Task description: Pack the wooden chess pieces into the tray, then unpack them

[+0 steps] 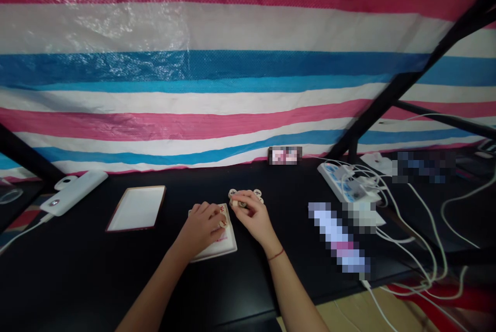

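Our left hand (199, 230) has its fingers closed narrowly on a round xiangqi piece (223, 221), above a white tray (217, 253). Our right hand (248, 213) pinches a second xiangqi piece (237, 203) between thumb and fingers, just past the tray's far edge. More xiangqi pieces (257, 193) lie on the black tabletop (116, 270) right beside those right fingers. Well left of our fingers lies a brown-rimmed white tray (135, 208); well right of them sits a power strip (333, 179) among white cables (411, 249).
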`<state>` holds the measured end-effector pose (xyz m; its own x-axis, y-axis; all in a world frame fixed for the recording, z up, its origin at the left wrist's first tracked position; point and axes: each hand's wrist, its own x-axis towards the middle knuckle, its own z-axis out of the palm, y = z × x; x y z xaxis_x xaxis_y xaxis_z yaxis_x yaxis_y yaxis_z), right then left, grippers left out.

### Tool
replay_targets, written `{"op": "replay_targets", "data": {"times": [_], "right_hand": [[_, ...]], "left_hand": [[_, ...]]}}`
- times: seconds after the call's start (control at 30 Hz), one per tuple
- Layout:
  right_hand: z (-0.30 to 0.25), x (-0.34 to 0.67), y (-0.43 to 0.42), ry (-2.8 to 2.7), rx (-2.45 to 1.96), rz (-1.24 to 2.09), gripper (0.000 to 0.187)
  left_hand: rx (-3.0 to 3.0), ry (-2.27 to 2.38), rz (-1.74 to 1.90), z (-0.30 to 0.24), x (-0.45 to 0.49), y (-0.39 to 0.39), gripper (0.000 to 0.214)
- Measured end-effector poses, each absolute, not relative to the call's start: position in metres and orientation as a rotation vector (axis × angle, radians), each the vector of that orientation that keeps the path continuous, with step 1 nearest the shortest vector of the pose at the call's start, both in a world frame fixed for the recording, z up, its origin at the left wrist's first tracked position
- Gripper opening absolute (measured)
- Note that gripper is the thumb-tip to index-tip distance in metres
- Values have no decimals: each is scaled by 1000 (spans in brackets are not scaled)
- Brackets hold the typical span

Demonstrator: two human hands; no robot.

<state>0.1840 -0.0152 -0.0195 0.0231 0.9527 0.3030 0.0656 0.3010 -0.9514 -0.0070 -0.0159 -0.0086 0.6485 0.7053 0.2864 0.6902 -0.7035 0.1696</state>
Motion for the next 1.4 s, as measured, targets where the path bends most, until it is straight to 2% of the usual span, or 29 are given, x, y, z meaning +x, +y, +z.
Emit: {"op": "replay_targets", "data": {"times": [0.13, 0.23, 0.4, 0.57, 0.87, 1.1, 1.4], "right_hand": [[-23, 183, -25, -1395, -1022, 909, 25], [-21, 183, -32, -1491, -1067, 760, 18], [-15, 180, -35, -1728, -1066, 533, 10], [-15, 176, -35, -1910, -1033, 492, 8], [-13, 173, -39, -2045, -1105, 365, 15], [-16, 174, -37, -2054, -1149, 344, 8], [-14, 171, -36, -2099, -1262, 370, 18]], "left_hand": [[2746, 1305, 603, -11, -9, -15, 35], [2703, 1337, 625, -14, -10, -14, 46], [2657, 1308, 572, -16, -12, -14, 40], [2639, 1290, 540, -18, -13, -13, 36], [2629, 1268, 531, -22, -15, -10, 38], [2635, 1252, 540, -22, -15, -9, 37], [2639, 1256, 562, -25, -15, -8, 37]]}}
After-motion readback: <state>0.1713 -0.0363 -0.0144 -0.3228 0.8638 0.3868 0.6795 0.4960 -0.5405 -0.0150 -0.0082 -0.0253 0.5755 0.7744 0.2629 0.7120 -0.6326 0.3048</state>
